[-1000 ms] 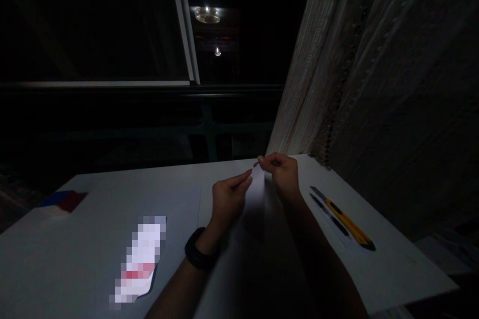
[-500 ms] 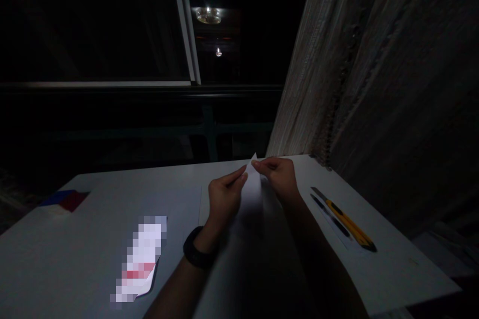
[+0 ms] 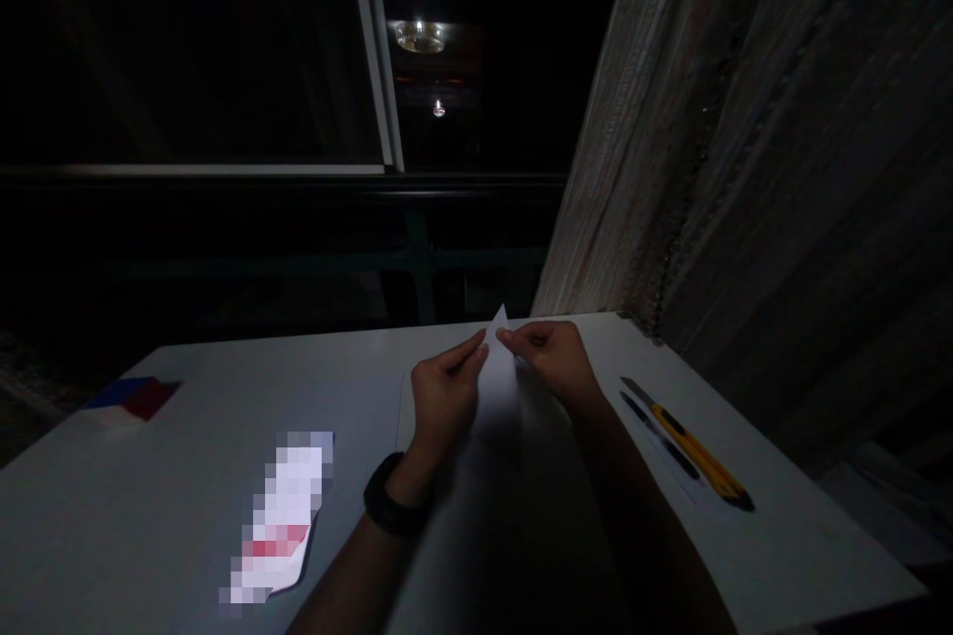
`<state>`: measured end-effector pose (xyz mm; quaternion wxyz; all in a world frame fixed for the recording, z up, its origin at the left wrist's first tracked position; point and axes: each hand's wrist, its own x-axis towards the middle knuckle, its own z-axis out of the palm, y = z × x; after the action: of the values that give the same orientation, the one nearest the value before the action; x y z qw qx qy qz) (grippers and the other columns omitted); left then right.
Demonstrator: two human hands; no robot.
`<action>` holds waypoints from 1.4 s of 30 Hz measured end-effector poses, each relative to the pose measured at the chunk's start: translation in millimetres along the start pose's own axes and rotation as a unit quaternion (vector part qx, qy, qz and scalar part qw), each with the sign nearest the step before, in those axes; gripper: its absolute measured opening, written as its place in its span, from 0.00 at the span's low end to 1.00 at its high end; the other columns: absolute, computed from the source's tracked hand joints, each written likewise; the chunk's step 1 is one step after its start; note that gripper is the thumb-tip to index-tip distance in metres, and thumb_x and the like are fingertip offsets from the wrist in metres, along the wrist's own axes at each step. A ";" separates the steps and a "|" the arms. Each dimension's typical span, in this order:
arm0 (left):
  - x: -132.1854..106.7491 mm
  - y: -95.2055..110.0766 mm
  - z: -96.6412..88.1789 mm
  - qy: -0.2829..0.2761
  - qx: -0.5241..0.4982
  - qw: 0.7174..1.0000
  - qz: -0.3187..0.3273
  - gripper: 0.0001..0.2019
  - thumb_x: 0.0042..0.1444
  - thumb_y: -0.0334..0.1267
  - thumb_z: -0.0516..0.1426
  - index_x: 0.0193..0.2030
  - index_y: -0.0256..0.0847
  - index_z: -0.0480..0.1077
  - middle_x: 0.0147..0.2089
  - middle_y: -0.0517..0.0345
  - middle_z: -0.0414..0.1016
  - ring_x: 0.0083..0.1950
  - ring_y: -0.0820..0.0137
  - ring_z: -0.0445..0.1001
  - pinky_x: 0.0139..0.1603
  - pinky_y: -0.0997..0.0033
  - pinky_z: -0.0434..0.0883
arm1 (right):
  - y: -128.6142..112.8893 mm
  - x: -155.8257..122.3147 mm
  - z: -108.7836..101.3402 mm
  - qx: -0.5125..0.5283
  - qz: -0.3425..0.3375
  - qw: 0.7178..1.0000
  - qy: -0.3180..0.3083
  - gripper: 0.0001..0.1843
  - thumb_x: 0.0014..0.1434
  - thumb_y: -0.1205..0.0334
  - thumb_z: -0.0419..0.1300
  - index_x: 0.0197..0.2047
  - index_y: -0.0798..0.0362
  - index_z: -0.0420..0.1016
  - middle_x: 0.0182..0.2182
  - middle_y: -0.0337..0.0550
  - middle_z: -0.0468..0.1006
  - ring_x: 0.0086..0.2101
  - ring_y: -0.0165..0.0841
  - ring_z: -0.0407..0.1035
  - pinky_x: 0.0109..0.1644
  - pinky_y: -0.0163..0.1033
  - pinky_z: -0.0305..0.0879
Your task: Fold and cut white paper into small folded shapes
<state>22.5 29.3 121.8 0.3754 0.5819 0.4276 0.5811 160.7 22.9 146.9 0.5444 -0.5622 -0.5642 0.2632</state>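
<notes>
A white folded paper (image 3: 500,382) with a pointed top stands up between my hands, over the far middle of the white table (image 3: 357,357). My left hand (image 3: 447,392), with a black band on its wrist, pinches the left edge of the paper near its tip. From the other side, my right hand (image 3: 555,357) grips it between thumb and fingers just below the point. The lower part of the paper falls into shadow between my forearms.
Right of my arms lie a yellow box cutter (image 3: 700,456) and a thin dark pen-like tool (image 3: 659,432). On the left are a lit phone (image 3: 279,516), its screen pixelated, and a blue, red and white block (image 3: 134,399). A curtain (image 3: 596,169) hangs behind the table's right side.
Both hands and the paper have shifted very slightly left in view. The pinch on the paper stays much the same, and the camera has moved a little.
</notes>
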 end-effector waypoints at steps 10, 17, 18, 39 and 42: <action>3.0 2.7 -4.0 0.011 -0.005 1.000 -0.002 0.14 0.48 0.38 0.60 0.43 0.39 0.76 0.42 0.52 0.78 0.44 0.62 0.77 0.50 0.63 0.71 | -2.3 -1.5 2.5 -0.022 -0.004 1.000 -0.017 0.16 0.48 0.50 0.61 0.23 0.56 0.78 0.21 0.43 0.77 0.25 0.34 0.70 0.27 0.35 0.61; 3.3 3.9 -5.9 0.017 0.010 1.000 0.005 0.14 0.49 0.38 0.60 0.44 0.39 0.75 0.42 0.52 0.78 0.43 0.63 0.77 0.48 0.65 0.72 | 0.6 -0.8 7.3 -0.021 0.006 1.000 -0.005 0.16 0.48 0.50 0.61 0.22 0.56 0.76 0.20 0.42 0.77 0.24 0.34 0.70 0.27 0.36 0.61; 3.7 3.6 -6.2 0.022 0.009 1.000 0.005 0.14 0.49 0.38 0.60 0.44 0.39 0.75 0.42 0.52 0.78 0.43 0.63 0.77 0.48 0.65 0.72 | 0.3 -1.0 8.1 -0.020 0.004 1.000 -0.011 0.16 0.48 0.50 0.61 0.22 0.56 0.77 0.20 0.42 0.77 0.24 0.34 0.70 0.28 0.36 0.61; 9.2 9.9 -13.6 0.026 -0.105 0.988 -0.110 0.18 0.44 0.39 0.63 0.43 0.33 0.75 0.36 0.49 0.80 0.38 0.63 0.77 0.40 0.67 0.73 | -0.9 -3.3 15.3 0.025 0.003 1.000 -0.019 0.15 0.47 0.51 0.62 0.23 0.56 0.76 0.22 0.45 0.78 0.25 0.36 0.71 0.28 0.36 0.63; 10.5 7.8 -13.3 0.024 -0.142 0.981 -0.132 0.16 0.42 0.39 0.64 0.38 0.32 0.76 0.35 0.47 0.79 0.37 0.62 0.77 0.39 0.67 0.73 | 1.2 -2.1 16.6 0.021 0.015 1.000 -0.003 0.15 0.46 0.51 0.62 0.22 0.56 0.76 0.21 0.45 0.77 0.24 0.35 0.70 0.26 0.36 0.62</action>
<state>9.3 35.6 133.4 0.5174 0.4472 0.4223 0.5950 145.5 26.5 140.7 0.5504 -0.5582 -0.5520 0.2843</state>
